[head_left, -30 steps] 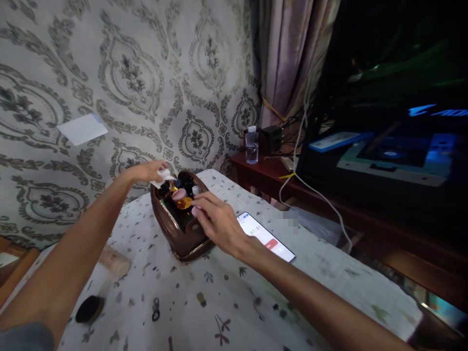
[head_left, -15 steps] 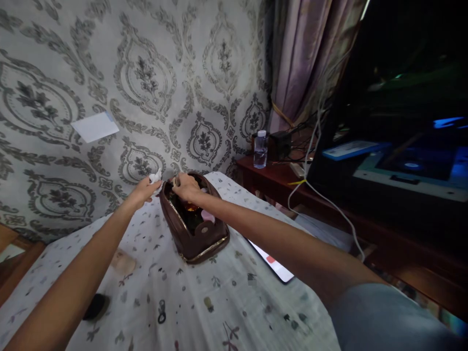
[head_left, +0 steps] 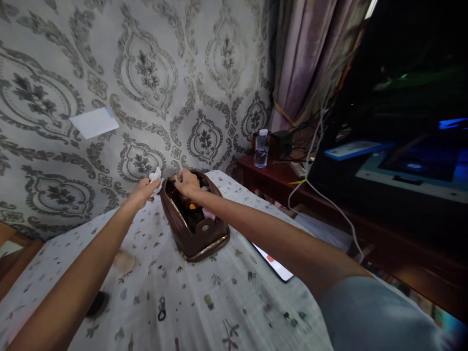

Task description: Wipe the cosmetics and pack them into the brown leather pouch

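Note:
A brown zippered bag [head_left: 204, 239] lies unzipped on the printed white sheet, its opening facing up. My left hand [head_left: 142, 192] is just left of the bag's far end, closed on a crumpled white tissue [head_left: 156, 176]. My right hand [head_left: 189, 185] reaches across to the far end of the opening. Its fingers pinch together at something small, beige and dark, too unclear to name. Inside the bag, beneath my right wrist, are an amber-coloured item [head_left: 192, 206] and a pink item [head_left: 208, 214], partly covered by my forearm.
A tablet-like device [head_left: 274, 263] with a lit screen lies right of the bag, partly under my right arm. By my left forearm are a beige item [head_left: 124, 261] and a dark round item [head_left: 98, 304]. A bottle [head_left: 261, 148] and a white cable [head_left: 329, 195] are at the side table [head_left: 252, 170].
My right hand has risen slightly at the bag's far end, its fingers still pinched. The left hand keeps the tissue in nearly the same spot.

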Demonstrator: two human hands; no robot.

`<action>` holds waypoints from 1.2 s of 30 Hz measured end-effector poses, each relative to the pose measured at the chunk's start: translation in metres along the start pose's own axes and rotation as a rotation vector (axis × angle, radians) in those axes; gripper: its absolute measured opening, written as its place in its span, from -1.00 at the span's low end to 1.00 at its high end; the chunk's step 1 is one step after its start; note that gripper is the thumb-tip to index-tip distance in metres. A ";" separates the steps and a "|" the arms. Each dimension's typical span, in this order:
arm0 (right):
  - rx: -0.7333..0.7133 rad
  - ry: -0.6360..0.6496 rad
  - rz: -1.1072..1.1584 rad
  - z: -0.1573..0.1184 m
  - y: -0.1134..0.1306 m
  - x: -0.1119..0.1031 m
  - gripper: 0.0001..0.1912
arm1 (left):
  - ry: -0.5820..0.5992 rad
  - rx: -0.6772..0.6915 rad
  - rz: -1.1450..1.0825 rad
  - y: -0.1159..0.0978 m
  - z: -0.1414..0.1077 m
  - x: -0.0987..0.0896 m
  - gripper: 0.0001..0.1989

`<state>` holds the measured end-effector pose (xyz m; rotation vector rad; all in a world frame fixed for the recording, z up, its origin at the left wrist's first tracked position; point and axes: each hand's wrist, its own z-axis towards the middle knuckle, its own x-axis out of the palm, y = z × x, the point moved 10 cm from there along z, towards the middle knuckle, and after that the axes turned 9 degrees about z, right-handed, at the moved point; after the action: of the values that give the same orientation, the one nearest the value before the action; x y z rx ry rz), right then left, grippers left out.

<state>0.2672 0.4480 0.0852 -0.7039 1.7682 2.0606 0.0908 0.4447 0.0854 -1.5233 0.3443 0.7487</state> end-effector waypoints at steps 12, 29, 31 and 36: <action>-0.199 0.045 -0.045 -0.036 0.019 -0.056 -0.64 | -0.005 0.023 0.055 0.001 0.003 -0.001 -0.66; -0.263 0.013 -0.270 -0.046 0.032 -0.028 -0.66 | -0.026 0.039 0.055 -0.003 0.001 -0.001 -0.70; -0.269 0.025 -0.276 -0.045 0.036 -0.016 -0.64 | -0.030 0.035 0.053 -0.001 0.002 -0.002 -0.70; -0.351 0.112 -0.298 -0.047 0.042 0.002 -0.67 | -0.038 0.033 0.035 0.003 0.004 -0.003 -0.67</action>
<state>0.2500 0.3943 0.1134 -1.1271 1.2654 2.1718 0.0857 0.4477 0.0850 -1.4736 0.3540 0.7956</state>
